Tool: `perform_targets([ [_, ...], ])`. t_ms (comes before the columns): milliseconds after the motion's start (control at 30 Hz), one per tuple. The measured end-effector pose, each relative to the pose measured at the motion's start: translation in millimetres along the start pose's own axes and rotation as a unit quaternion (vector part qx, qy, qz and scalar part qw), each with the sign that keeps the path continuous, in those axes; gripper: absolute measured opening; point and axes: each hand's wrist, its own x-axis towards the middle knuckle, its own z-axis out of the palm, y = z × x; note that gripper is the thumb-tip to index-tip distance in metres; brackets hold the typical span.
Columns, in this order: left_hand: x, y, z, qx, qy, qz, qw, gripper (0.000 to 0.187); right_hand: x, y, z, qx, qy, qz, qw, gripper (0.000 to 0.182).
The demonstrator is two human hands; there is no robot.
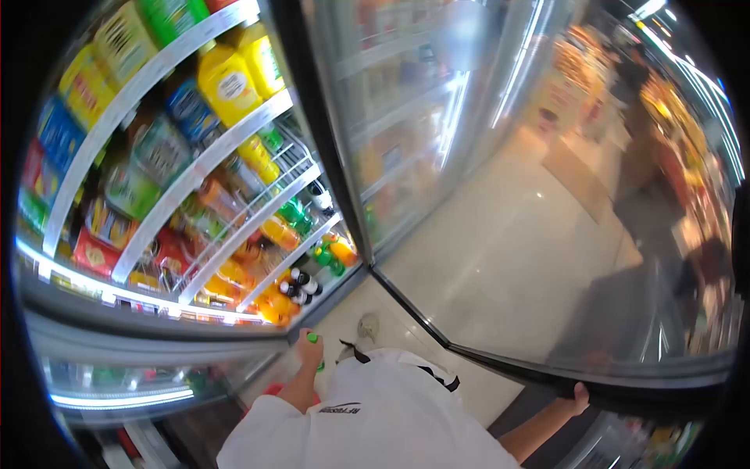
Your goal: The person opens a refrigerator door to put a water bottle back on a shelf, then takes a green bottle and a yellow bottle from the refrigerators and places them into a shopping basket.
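At the lower centre-left, my left hand (308,349) is closed around a bottle with a green cap (313,338); most of the bottle is hidden by the hand. My right hand (576,400) grips the dark edge of the open glass door (500,361) at the lower right. On the left stands the lit drinks cooler, whose white-edged shelves (223,148) hold yellow containers (228,84), orange bottles and green bottles. Something red (275,388) shows below my left hand, too hidden to make out.
Behind the door glass lies a pale tiled floor (484,258). Beyond it, blurred, are a person in dark clothes (652,187) and stocked shelves (707,227) at the right. One shoe (368,326) shows near the cooler's base.
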Motion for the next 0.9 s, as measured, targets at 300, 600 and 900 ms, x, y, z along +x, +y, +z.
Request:
perform_targets([
  [300, -220.1, -64.5, -56.5, 0.114, 0.018, -0.258, 0.959, 0.033, 34.9, 24.6, 15.7, 0.027, -0.085, -0.069, 0.994, 0.075],
  [600, -237.1, -74.5, -109.2, 0.06, 0.145, -0.35, 0.923, 0.032, 17.9, 16.6, 27.4, 0.043, -0.107, -0.096, 0.989, 0.055],
  [900, -281.9, -171.4, -166.2, -0.003, 0.198, -0.304, 0.932, 0.026, -87.5, -35.9, 45.6, 0.028, -0.088, -0.224, 0.97, 0.036],
])
